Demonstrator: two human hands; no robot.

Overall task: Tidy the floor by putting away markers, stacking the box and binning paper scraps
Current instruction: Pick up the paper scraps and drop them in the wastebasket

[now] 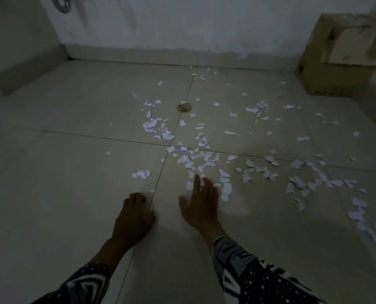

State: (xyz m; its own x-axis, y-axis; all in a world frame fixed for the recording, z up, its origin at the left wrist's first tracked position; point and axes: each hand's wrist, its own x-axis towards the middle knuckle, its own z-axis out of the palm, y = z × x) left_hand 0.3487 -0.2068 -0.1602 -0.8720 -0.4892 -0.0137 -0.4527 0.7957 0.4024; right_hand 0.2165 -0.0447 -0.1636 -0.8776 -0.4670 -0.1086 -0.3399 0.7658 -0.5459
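Observation:
Several torn white paper scraps (201, 159) lie scattered over the pale tiled floor, from the middle out to the right. My right hand (199, 204) reaches low over the floor with its fingers spread and straight, the fingertips at the near edge of the scraps. To its left, my left hand (136, 212) rests on the floor with its fingers curled under; whether it holds anything cannot be told. A cardboard box (340, 55) stands at the far right against the wall. No markers are visible.
A small round tan disc (185, 107) lies on the floor beyond the scraps. The wall skirting (160, 55) runs along the back and a low step (27, 69) sits at the left. The room is dim.

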